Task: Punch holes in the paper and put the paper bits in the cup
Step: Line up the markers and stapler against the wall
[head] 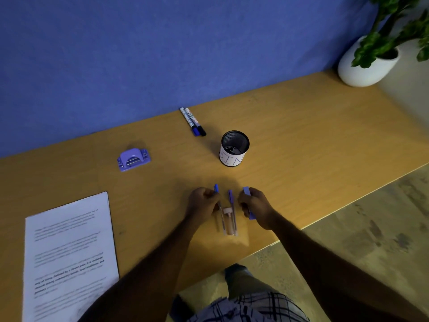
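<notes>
A printed sheet of paper [69, 256] lies at the near left of the wooden desk [301, 135]. A purple hole punch [133, 159] sits beyond it, untouched. A black mesh cup [234, 148] with a white label stands mid-desk. My left hand [202, 206] is closed on a blue-capped pen [218, 205]. My right hand [256, 208] grips a flat purple-blue object [248, 194]. Between the hands lie a second pen [232, 210] and a small clear tube with a pale cap [228, 219].
Two markers [192, 122] lie near the blue partition wall behind the cup. A white pot with a green plant [369, 63] stands at the far right corner. The desk's front edge runs diagonally at the right, with floor below.
</notes>
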A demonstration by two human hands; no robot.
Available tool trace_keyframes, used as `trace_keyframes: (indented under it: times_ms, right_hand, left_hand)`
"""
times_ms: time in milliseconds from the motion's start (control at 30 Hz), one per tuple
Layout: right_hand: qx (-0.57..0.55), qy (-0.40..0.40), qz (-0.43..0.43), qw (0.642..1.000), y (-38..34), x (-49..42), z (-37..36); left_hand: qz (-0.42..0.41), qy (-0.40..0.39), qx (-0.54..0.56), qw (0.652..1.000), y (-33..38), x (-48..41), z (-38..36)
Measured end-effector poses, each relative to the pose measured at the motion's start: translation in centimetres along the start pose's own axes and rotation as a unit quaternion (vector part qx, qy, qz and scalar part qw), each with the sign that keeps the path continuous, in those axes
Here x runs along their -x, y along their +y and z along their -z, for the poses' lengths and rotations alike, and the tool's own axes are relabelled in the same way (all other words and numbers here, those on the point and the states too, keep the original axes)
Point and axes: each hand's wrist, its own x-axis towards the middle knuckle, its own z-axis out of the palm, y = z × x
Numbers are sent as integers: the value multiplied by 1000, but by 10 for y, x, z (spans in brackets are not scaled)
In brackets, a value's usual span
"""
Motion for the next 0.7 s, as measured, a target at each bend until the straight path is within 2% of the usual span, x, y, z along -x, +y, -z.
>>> trace_keyframes:
  times_ms: [67, 167, 300, 500, 567, 600, 633, 700]
  right_hand:
    - [6, -36, 15, 999, -4, 5, -7]
    - [44, -54, 30, 997, -7, 8, -14]
    - [139, -29, 61, 988, -8, 3, -12]
    - [200, 8, 59, 978, -7, 0, -7]
    - [184, 66, 52, 979, -6, -2, -6]
    - [168, 89, 46, 981, -6, -4, -5]
    - [155, 101, 39, 982, -5, -5, -4]
    - [158, 102, 23, 982, -4, -8, -2]
  left_hand:
    - [1, -18, 38, 999, 3, 2, -1]
    - [-10, -52, 34, 998, 8, 7, -2]
    - [1, -79, 52, 996, 9, 10, -5]
    - [6, -94, 65, 993, 8, 11, -11]
    - [-16, -49, 9, 999, 5, 7, -13]
    - [-31, -13, -60, 998, 2, 5, -13]
    - [-41, 20, -130, 991, 0, 4, -13]
    - [-41, 43, -198, 978, -4, 5, -14]
